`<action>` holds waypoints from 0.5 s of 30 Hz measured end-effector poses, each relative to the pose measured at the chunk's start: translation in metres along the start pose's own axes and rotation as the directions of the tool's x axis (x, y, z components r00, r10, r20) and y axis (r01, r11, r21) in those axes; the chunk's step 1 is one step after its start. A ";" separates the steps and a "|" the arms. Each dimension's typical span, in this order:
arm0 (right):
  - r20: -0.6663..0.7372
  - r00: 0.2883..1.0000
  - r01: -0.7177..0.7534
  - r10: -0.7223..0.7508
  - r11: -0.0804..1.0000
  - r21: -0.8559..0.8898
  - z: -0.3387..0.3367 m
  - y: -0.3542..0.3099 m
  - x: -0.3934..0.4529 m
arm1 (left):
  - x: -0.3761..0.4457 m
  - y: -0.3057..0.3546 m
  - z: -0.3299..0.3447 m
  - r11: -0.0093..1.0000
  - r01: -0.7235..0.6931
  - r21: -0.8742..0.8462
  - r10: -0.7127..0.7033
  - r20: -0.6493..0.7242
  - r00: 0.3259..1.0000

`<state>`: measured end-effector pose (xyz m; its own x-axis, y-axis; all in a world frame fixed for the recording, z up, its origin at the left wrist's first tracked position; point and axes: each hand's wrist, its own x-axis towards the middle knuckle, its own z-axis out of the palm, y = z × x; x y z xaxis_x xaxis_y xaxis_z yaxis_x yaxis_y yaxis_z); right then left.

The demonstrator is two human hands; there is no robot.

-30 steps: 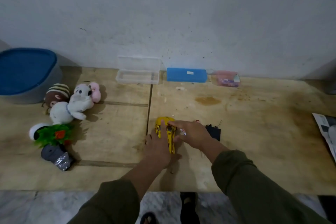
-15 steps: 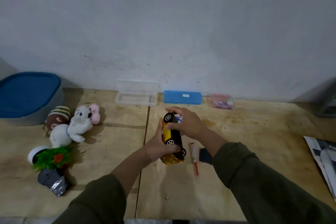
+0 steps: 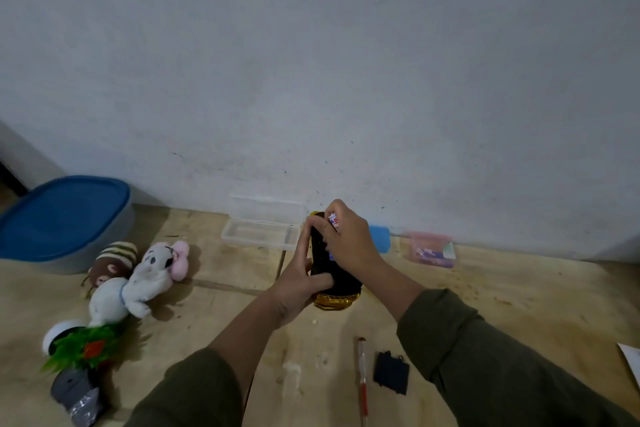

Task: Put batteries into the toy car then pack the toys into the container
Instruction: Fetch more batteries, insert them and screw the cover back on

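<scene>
Nearest on the scuffed plywood worktop (image 3: 207, 288) lie a thin red-handled screwdriver (image 3: 362, 381) and a flat black battery cover (image 3: 390, 377). Above them, the left hand (image 3: 294, 288) wraps its grip around the upturned toy car (image 3: 334, 274), glossy yellow body, black underside facing up. The right hand (image 3: 349, 243) pinches a small printed battery (image 3: 334, 221) over it. Beyond stand a clear plastic box (image 3: 259, 236) and a rough whitish wall (image 3: 346, 80).

So the yellow plastic toy car (image 3: 334, 274) in my hands shows its black underside. Left of it: white plush dog (image 3: 138, 282) with pink ears, brown-and-cream striped plush (image 3: 112, 262), blue-lidded grey tub (image 3: 65, 222). Red-handled screwdriver (image 3: 362, 381) below it.
</scene>
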<state>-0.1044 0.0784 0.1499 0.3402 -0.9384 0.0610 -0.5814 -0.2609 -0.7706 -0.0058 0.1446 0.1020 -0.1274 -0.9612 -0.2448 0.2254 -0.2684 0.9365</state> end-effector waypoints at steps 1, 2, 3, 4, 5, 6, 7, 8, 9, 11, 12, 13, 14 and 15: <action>0.008 1.000 0.004 -0.004 1.000 -0.014 0.001 -0.001 0.000 | 0.001 0.001 0.001 1.000 -0.004 0.003 0.004 -0.002 1.000; 0.020 1.000 0.002 -0.002 1.000 -0.009 0.001 -0.001 0.002 | 0.001 0.002 0.001 1.000 -0.010 0.005 0.010 -0.002 1.000; 0.037 0.999 0.004 -0.004 1.000 0.001 0.001 -0.002 0.002 | 0.002 0.002 0.000 1.000 -0.016 0.005 0.016 -0.002 1.000; 0.054 0.998 0.013 -0.012 1.000 -0.002 0.001 -0.003 0.003 | 0.002 0.003 -0.002 1.000 -0.025 0.002 0.025 0.000 1.000; 0.070 0.997 0.031 -0.029 0.999 -0.027 0.000 -0.004 0.004 | 0.001 0.003 -0.005 0.999 -0.033 -0.004 0.033 0.003 0.999; 0.080 0.996 0.052 -0.047 0.997 -0.064 0.000 -0.005 0.005 | 0.001 0.004 -0.008 0.999 -0.040 -0.010 0.040 0.006 0.999; 0.083 0.995 0.071 -0.063 0.992 -0.100 -0.001 -0.006 0.007 | 0.001 0.005 -0.011 0.999 -0.043 -0.017 0.043 0.014 0.999; 0.081 0.994 0.081 -0.071 0.988 -0.133 -0.002 -0.007 0.008 | 0.000 0.005 -0.014 0.999 -0.043 -0.024 0.043 0.020 0.999; 0.080 0.994 0.080 -0.068 0.983 -0.164 -0.003 -0.009 0.008 | -0.001 0.007 -0.017 0.999 -0.043 -0.032 0.044 0.027 0.999; 0.086 0.995 0.063 -0.045 0.974 -0.218 -0.007 -0.012 0.010 | -0.002 0.012 -0.025 0.997 -0.049 -0.061 0.051 0.030 0.998; 0.093 0.995 0.058 -0.037 0.969 -0.241 -0.008 -0.013 0.010 | -0.002 0.014 -0.029 0.995 -0.055 -0.081 0.057 0.025 0.998; 0.102 0.994 0.059 -0.033 0.962 -0.266 -0.010 -0.015 0.011 | -0.001 0.017 -0.033 0.993 -0.061 -0.100 0.063 0.016 0.998; 0.112 0.993 0.061 -0.030 0.954 -0.292 -0.011 -0.018 0.011 | 0.001 0.019 -0.037 0.991 -0.069 -0.111 0.071 0.011 0.997; 0.119 0.992 0.066 -0.029 0.945 -0.320 -0.011 -0.021 0.011 | 0.002 0.022 -0.040 0.991 -0.081 -0.105 0.082 0.011 0.997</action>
<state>-0.0964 0.0712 0.1736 0.4424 -0.8968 0.0069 -0.7636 -0.3807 -0.5215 0.0373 0.1342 0.1122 -0.1190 -0.9792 -0.1641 0.3351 -0.1952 0.9218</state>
